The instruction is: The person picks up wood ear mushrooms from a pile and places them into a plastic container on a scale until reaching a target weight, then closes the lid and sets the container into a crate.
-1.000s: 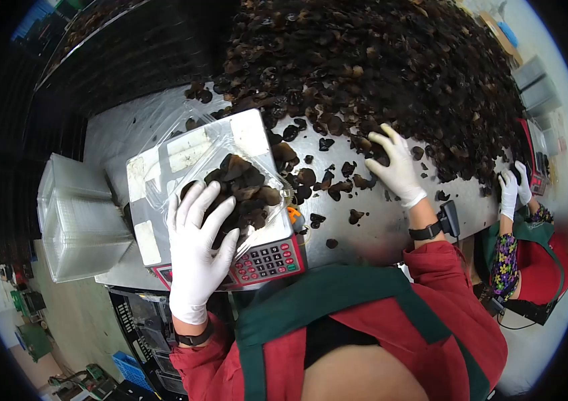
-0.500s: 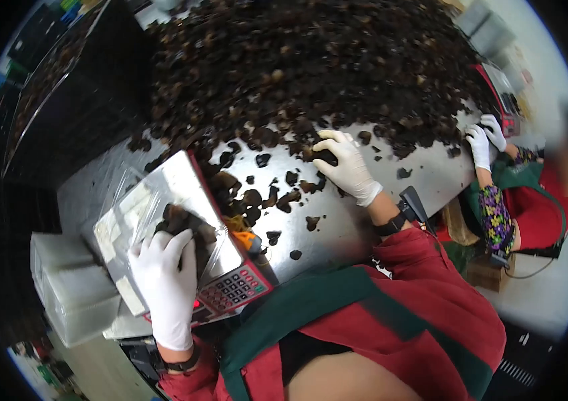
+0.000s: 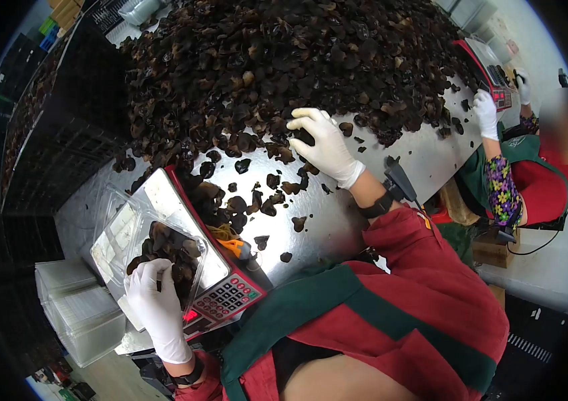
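Observation:
On a red-framed scale (image 3: 232, 292), a clear plastic box (image 3: 194, 284) holds a heap of dark wood ear mushrooms (image 3: 170, 244). My left hand (image 3: 155, 304), in a white glove, is at the near left side of the box. Its fingers are curled round a mushroom at the heap's edge, partly hidden by the glove. My right hand (image 3: 327, 148), also gloved, is over the near edge of the big mushroom pile (image 3: 284, 60). Its thumb and fingers curve round a dark mushroom (image 3: 304, 136). Loose mushrooms (image 3: 272, 180) lie scattered on the metal table (image 3: 324, 227).
Stacked clear boxes (image 3: 87, 311) stand left of the scale. An orange-handled tool (image 3: 234, 247) lies beside it on the right. A tall black crate (image 3: 63, 127) borders the pile. At the right, a co-worker's gloved hand (image 3: 486, 115) is near another scale (image 3: 491, 73).
My left hand has moved off the top of the heap to its near left edge, uncovering more mushrooms. My right hand has shifted toward the pile. The co-worker's hands have moved apart, one past the far scale.

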The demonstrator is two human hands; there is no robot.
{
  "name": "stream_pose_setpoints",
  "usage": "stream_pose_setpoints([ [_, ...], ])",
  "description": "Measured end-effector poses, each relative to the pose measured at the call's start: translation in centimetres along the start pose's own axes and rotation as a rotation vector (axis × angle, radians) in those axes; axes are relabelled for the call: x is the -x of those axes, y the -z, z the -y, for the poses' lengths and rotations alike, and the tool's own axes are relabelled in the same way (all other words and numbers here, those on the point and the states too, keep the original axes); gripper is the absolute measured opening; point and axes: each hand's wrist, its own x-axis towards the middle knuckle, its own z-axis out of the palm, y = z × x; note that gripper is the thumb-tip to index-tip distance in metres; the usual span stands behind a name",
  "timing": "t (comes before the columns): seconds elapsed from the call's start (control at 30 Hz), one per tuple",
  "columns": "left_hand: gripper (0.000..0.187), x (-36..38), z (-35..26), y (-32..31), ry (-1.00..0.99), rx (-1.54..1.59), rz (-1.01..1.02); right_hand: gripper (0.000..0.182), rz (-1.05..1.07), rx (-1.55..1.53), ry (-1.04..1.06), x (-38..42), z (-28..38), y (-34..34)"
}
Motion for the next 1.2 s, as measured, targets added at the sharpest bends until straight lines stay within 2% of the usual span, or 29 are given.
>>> stream_pose_setpoints([
  [0.13, 0.020, -0.2, -0.6, 0.1, -0.010, -0.019, -0.007, 0.033, 0.012, 0.057, 0.050, -2.7, 0.0, -0.9],
  [0.23, 0.017, -0.2, -1.4, 0.3, 0.086, 0.046, -0.016, 0.041, 0.045, 0.098, 0.060, -4.0, -0.4, -2.9],
  [0.3, 0.016, -0.1, -0.7, 0.0, 0.027, 0.019, -0.024, 0.036, 0.147, 0.204, 0.085, -4.6, -0.8, -4.0],
  [0.37, 0.015, -0.1, -0.6, -0.2, 0.040, 0.027, -0.050, 0.019, 0.063, 0.052, 0.032, -4.7, -1.1, -4.1],
  [0.43, 0.015, 0.1, -0.4, -0.2, 0.054, 0.037, -0.064, 0.016, 0.059, 0.019, -0.012, -4.7, -1.2, -3.5],
  [0.5, 0.015, 0.0, -0.3, -0.2, 0.043, 0.044, -0.066, 0.022, 0.090, 0.048, -0.019, -5.1, -1.3, -3.4],
  [0.57, 0.015, -0.1, -0.6, -0.2, 0.054, 0.040, -0.063, 0.035, 0.047, 0.132, 0.103, -5.9, -0.7, -3.8],
  [0.6, 0.015, -0.3, -0.8, -0.2, 0.063, 0.036, -0.060, 0.052, 0.118, 0.123, 0.118, -6.4, -0.2, -4.1],
  [0.63, 0.015, -0.4, -0.9, -0.3, 0.065, 0.034, -0.060, 0.059, 0.173, 0.143, 0.102, -6.8, 0.9, -4.3],
  [0.7, 0.015, -0.6, -1.0, -0.4, 0.008, -0.086, -0.136, 0.062, 0.197, 0.240, 0.154, -7.2, 1.9, -6.0],
  [0.77, 0.015, -0.2, -0.6, -0.5, 0.016, -0.077, -0.152, 0.059, 0.225, 0.293, 0.189, -7.3, 2.2, -6.7],
  [0.83, 0.015, 0.0, -0.3, -0.4, 0.029, -0.065, -0.172, 0.052, 0.242, 0.239, 0.186, -7.2, 1.9, -6.5],
  [0.9, 0.015, 0.4, -0.2, -0.3, 0.064, -0.081, -0.146, 0.036, 0.232, 0.247, 0.166, -6.5, 0.5, -6.9],
  [0.97, 0.016, 0.4, 0.0, -0.3, 0.054, -0.055, -0.155, 0.032, 0.192, 0.217, 0.186, -6.2, 0.1, -6.5],
  [1.1, 0.020, 0.1, -0.5, -0.1, -0.005, -0.060, -0.177, 0.046, 0.215, 0.207, 0.255, -6.1, 2.5, -5.9],
  [1.17, 0.022, 0.4, 0.0, -0.4, 0.005, -0.021, -0.157, 0.042, 0.264, 0.284, 0.318, -6.0, 2.8, -6.6],
  [1.2, 0.023, 0.5, -0.1, -0.4, 0.008, -0.001, -0.162, 0.037, 0.299, 0.219, 0.251, -6.3, 2.8, -6.7],
])
